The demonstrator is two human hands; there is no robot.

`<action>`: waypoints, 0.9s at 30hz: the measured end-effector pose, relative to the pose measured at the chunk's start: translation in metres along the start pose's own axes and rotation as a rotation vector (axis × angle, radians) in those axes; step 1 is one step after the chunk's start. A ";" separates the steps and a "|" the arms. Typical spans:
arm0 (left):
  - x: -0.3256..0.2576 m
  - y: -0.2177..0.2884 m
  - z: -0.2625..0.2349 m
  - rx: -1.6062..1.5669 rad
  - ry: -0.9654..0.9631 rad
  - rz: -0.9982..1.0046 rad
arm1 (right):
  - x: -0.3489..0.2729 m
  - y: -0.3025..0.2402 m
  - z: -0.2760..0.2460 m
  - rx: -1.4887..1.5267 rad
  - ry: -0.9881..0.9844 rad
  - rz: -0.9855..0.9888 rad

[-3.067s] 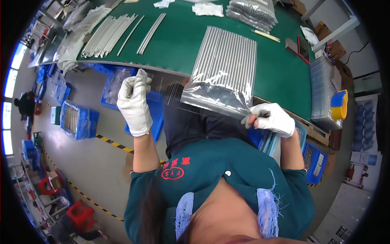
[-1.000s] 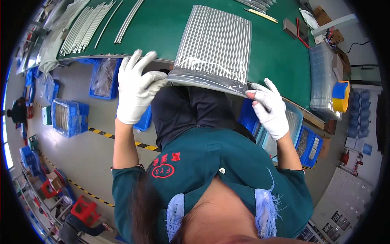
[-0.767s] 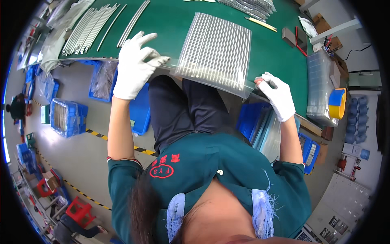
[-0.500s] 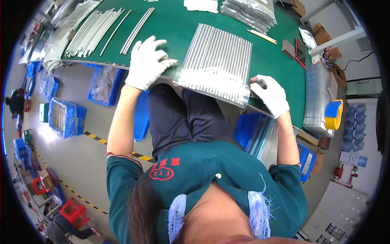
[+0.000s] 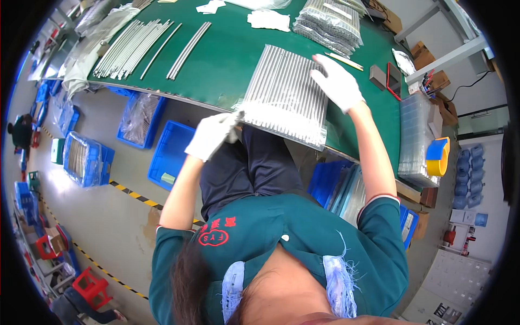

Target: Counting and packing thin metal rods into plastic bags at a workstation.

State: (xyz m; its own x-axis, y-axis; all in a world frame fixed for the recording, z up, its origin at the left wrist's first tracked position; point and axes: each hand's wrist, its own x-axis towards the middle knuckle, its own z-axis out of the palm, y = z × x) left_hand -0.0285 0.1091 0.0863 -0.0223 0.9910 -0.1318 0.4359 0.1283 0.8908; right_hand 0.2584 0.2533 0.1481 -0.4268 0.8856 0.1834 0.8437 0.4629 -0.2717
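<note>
A flat clear plastic pack of thin metal rods (image 5: 284, 76) lies at the near edge of the green table, its near end jutting past the edge. My left hand (image 5: 213, 134), in a white glove, is closed with its fingertips pinching the pack's near left corner. Over the pack's right side is my gloved right hand (image 5: 338, 85), open, with fingers outstretched and fingertips at the upper right of the rods; whether they press on it I cannot tell. Left of the pack, several loose rods (image 5: 188, 51) lie beside a larger row of loose rods (image 5: 130, 49).
Stacked packs (image 5: 327, 27) stand at the far side, with a yellow-white cutter (image 5: 345, 61) near them. A grey block (image 5: 377, 77) and a red-handled tool (image 5: 390, 84) lie at the right. Clear trays (image 5: 417, 135) line the right edge. Blue bins (image 5: 170, 154) sit below the table.
My left hand has come down and closed at the pack's near left corner. My right hand has moved from the near right corner up over the pack's right side.
</note>
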 end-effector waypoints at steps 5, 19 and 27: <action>0.009 0.014 0.025 -0.655 -0.235 -0.337 | 0.043 -0.010 0.038 -0.179 -0.044 0.079; -0.042 0.004 0.045 -0.710 -0.109 -0.269 | -0.002 -0.043 0.035 -0.143 -0.045 0.139; -0.030 -0.014 0.027 -0.775 0.242 -0.155 | -0.036 -0.031 0.018 0.000 -0.006 -0.042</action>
State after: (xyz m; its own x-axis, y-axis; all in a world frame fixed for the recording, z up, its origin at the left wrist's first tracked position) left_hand -0.0097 0.0762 0.0665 -0.2629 0.9292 -0.2598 -0.3305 0.1662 0.9290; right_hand 0.2415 0.2076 0.1326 -0.4636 0.8656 0.1893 0.8250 0.4996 -0.2639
